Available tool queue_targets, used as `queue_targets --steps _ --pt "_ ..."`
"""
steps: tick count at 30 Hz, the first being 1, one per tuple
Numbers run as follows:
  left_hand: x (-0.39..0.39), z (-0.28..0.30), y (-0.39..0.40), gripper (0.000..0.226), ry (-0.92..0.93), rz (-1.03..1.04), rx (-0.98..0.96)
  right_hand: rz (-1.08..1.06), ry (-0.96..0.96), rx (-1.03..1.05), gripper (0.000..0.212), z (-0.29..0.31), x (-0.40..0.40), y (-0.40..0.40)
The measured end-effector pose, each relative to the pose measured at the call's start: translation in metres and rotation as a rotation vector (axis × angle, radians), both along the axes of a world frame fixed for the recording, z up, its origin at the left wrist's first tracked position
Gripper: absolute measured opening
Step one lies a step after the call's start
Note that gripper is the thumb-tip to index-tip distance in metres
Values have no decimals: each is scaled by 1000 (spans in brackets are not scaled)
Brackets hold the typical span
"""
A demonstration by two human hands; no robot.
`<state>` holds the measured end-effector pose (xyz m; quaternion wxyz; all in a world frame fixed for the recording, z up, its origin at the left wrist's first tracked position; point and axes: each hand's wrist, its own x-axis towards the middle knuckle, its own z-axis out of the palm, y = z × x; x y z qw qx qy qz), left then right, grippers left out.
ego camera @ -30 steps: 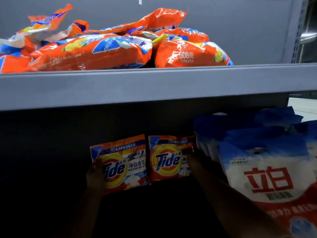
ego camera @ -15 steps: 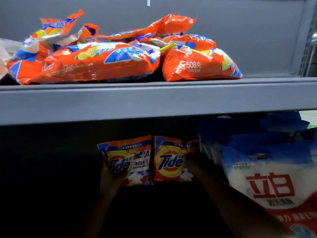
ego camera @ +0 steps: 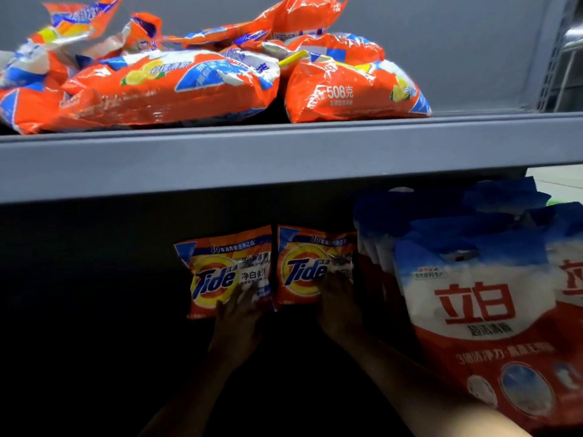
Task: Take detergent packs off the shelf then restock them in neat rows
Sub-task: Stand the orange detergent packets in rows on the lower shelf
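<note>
Step in hand, by my reading: restocking the dim lower bay, standing packs upright in a row

Upper shelf ledge [ego camera: 284, 159], above both hands: loose orange packs [ego camera: 170, 89] heaped flat and crooked, not yet rowed

Blue-and-white bags [ego camera: 479, 298], just right of the right hand: standing upright, front-facing, already in file

Left Tide pack [ego camera: 228, 266]: upright, label forward. Left hand [ego camera: 235, 323] sits below it, fingers up over the lower right of its face; pressing or gripping, cannot tell in this light

Right Tide pack [ego camera: 310, 264]: upright, just beside the left one, edges close or touching. Right hand [ego camera: 340, 313] lies against its lower right corner, between it and the blue-and-white bags; finger set too dark to read

Hands apart, one per pack

Next move, judged: square the two packs so tops and faces align, seat them without tipping, then let go and fetch more from the heap above
</note>
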<state>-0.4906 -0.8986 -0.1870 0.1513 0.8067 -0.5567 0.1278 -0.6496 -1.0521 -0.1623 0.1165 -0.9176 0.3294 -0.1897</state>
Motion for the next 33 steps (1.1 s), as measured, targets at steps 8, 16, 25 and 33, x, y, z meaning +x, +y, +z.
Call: queue_targets --steps 8,16,25,33 --pt "-16 29 0 55 90 69 171 166 50 64 67 0 -16 -13" --pt "-70 76 13 41 149 119 25 146 112 135 60 36 -48 11" --pt "-154 130 64 32 155 179 13 222 129 -17 55 111 -121 71" --pt "-226 194 127 36 93 323 -3 283 226 -48 37 183 -192 128"
